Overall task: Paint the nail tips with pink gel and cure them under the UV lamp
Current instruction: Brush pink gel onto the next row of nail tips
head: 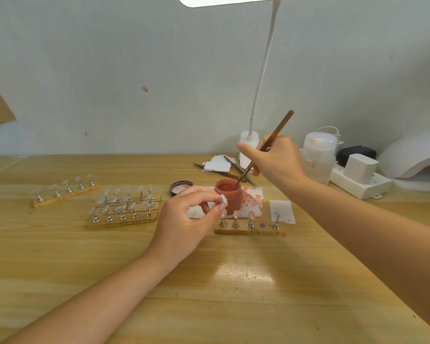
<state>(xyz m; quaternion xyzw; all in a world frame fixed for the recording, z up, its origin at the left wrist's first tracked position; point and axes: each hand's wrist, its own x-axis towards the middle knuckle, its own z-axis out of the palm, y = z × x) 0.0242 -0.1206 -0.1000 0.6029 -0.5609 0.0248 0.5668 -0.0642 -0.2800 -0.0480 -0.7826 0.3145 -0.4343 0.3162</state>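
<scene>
We are working at the wooden table [233, 294], with the white UV lamp [412, 157] waiting at its far right edge, its opening facing the work so finished tips can go straight in. Along the left stretch, wooden racks [124, 214] are holding rows of unpainted tips upright on metal stands. Nearer the middle, one shorter rack [250, 230] is carrying three tips that seem already pink, though they are too small to be sure; one socket is standing empty.

Just behind it, the open pink gel jar [228, 194] is sitting on stained paper, its lid [181, 187] lying beside it to the left. Our left hand [184, 219] is curling its fingers and pinching a single nail tip [224, 199] between thumb and forefinger, holding it just beside the jar, ready for colour. Our right hand [276, 157] is gripping the brush [266, 147] pen-fashion; its long axis is slanting from upper right down to lower left, bristles dipping into the jar to load gel.
</scene>
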